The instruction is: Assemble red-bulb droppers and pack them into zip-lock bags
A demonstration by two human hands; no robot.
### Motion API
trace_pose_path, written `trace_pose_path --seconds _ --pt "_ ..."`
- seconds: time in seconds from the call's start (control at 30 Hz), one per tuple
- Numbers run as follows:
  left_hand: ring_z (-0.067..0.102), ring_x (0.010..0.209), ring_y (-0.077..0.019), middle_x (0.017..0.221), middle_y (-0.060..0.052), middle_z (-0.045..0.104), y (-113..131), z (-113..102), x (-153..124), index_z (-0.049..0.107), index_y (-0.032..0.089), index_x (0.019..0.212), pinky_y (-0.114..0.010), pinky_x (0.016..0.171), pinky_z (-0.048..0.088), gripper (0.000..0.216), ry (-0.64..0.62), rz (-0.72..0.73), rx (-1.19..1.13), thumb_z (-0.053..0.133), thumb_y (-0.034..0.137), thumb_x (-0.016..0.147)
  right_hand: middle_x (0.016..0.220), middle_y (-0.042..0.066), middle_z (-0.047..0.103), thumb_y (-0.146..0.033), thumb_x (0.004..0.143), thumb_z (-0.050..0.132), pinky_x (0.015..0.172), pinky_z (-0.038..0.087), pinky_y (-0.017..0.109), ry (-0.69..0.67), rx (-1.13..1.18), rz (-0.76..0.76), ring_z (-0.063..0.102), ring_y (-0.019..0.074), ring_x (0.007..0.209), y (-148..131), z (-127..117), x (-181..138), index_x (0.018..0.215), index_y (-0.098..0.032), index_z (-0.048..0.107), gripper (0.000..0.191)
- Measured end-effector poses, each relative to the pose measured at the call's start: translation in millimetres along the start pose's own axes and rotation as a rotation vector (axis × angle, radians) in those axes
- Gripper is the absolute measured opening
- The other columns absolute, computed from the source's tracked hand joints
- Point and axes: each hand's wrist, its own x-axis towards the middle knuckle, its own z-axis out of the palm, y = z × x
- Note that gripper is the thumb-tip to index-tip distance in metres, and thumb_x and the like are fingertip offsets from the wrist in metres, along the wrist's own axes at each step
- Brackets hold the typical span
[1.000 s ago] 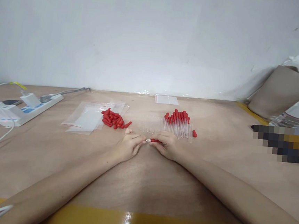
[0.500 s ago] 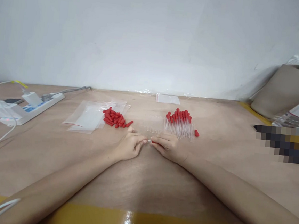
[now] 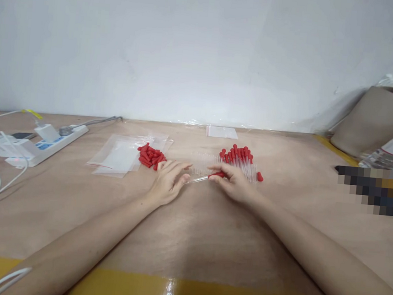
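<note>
A: One dropper point(image 3: 203, 178) lies between both hands, just before the finished pile point(image 3: 239, 162). Right hand point(image 3: 236, 184) pinches its red bulb; left hand point(image 3: 168, 181) hangs slack-fingered, gripping nothing.

B: I'd carry it level, bulbs aligned.

a wooden table point(image 3: 191, 239) is carrying red bulbs point(image 3: 150, 156), clear bags point(image 3: 116, 155) and droppers point(image 3: 241, 163). a power strip point(image 3: 48, 146) is lying far left.

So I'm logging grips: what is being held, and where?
The right hand pinches a dropper at its red bulb; the left hand holds nothing.
</note>
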Motion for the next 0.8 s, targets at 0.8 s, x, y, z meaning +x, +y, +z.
trace_pose_path --seconds 0.8 --pt "0.046 0.097 -0.0225 0.097 -0.004 0.057 -3.1 -1.9 -2.8 0.061 0.021 0.084 -0.040 0.081 0.027 0.014 -0.085 -0.120 0.208 0.051 0.031 0.080 0.094 0.011 0.063 -0.056 0.071 0.051 0.065 0.042 0.031 0.122 -0.835 0.649 0.058 0.0228 0.084 36.4 -59.7 79.9 0.101 -0.016 0.056 0.050"
